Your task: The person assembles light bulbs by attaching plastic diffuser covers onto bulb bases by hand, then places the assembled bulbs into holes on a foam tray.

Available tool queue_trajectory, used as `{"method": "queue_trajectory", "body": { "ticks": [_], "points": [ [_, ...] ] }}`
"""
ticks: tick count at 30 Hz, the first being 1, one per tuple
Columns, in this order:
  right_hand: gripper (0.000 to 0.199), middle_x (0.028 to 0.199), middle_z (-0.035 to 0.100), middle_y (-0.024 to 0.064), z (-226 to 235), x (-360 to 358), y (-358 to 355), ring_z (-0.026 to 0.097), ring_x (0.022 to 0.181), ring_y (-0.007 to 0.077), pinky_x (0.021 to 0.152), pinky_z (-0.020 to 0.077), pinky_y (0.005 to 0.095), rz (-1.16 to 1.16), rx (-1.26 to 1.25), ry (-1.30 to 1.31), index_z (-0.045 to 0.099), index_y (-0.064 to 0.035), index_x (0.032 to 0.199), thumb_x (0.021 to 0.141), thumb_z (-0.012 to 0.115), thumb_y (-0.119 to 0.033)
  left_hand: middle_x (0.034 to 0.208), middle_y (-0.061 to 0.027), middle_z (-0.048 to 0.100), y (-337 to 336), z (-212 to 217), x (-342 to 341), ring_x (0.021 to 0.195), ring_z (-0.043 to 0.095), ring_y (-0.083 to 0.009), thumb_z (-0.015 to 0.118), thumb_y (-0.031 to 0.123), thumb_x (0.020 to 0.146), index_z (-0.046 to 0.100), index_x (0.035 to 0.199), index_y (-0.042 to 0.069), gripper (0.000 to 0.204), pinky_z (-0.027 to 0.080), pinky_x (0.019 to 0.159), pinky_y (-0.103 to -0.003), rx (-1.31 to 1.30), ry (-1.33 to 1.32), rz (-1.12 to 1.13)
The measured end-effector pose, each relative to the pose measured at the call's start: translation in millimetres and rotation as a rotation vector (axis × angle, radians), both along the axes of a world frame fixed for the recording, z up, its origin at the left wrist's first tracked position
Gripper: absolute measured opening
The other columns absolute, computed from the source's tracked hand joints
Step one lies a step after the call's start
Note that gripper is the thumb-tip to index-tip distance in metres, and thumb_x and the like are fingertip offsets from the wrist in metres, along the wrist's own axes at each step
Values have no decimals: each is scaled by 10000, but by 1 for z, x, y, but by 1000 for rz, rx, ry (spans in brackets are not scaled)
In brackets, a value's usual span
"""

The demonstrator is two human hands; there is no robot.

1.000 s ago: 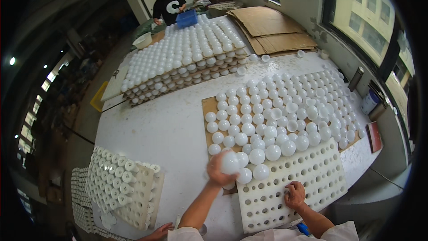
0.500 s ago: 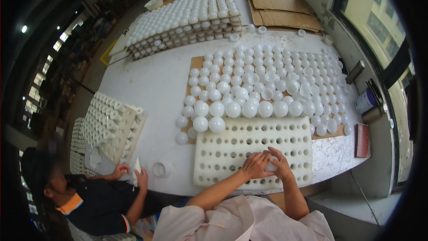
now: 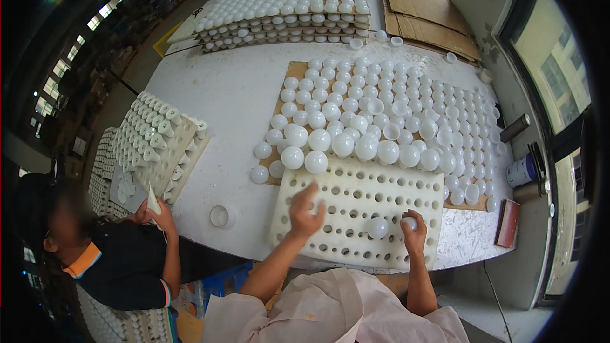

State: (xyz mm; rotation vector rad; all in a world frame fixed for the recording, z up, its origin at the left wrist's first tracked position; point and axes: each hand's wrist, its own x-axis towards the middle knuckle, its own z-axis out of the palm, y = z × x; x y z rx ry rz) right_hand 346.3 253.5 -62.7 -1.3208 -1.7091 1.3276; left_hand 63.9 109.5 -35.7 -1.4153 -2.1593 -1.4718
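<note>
My left hand [image 3: 306, 211] hovers with fingers apart over the near-left part of a white perforated tray [image 3: 394, 189] and holds nothing. My right hand [image 3: 414, 232] rests on the tray's near edge, its fingers closed on a small white globe [image 3: 408, 221]. Just to its left another white globe [image 3: 378, 227] sits in one of the tray's holes. Beyond the tray, a row of larger white globes [image 3: 343, 144] lies on a brown board [image 3: 296, 67], which is covered with many smaller globes further back.
At the lower left a co-worker's hand [image 3: 159, 215] holds a white piece beside stacked trays of small white cups [image 3: 159, 146]. A white ring [image 3: 219, 216] lies on the table. Stacked white bowls [image 3: 286, 6] and cardboard [image 3: 426, 6] are at the back, and a blue can [image 3: 522, 170] is at the right.
My hands were together on the tray's near edge; now the left has lifted away to the left and a globe sits in a hole. The view has shifted slightly.
</note>
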Motion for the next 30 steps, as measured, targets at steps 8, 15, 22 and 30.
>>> {"method": "queue_trajectory", "body": {
  "ticks": [8,15,22,30],
  "points": [
    [226,1028,626,99,-20,-16,-14,558,1000,177,919,409,311,-168,86,-19,619,15,1023,813,623,-68,1428,-282,314,0,-94,-206,1303,356,-389,599,332,837,362,1333,-6,646,393,985,-497,-533,-327,655],
    [271,1085,604,114,-40,-4,-28,564,1012,188,945,397,339,-468,144,-85,597,34,1076,854,609,-121,1433,-259,304,23,-105,-231,1307,346,-379,600,415,851,349,1329,22,668,432,953,-486,-770,-260,572],
    [407,1220,523,116,-27,-26,-61,465,1161,243,975,342,383,-552,320,-304,530,-18,1212,829,614,-124,1424,-219,353,11,-115,-245,1229,442,-352,640,358,845,354,1328,22,655,479,887,-469,-833,-278,488],
    [492,1217,489,161,-14,-37,-74,450,1171,306,1013,341,400,-417,578,-389,516,-14,1203,739,670,-69,1284,-201,526,0,-107,-258,1008,601,-370,641,346,838,357,1317,-13,662,486,857,-446,-827,-297,430]
  ]
}}
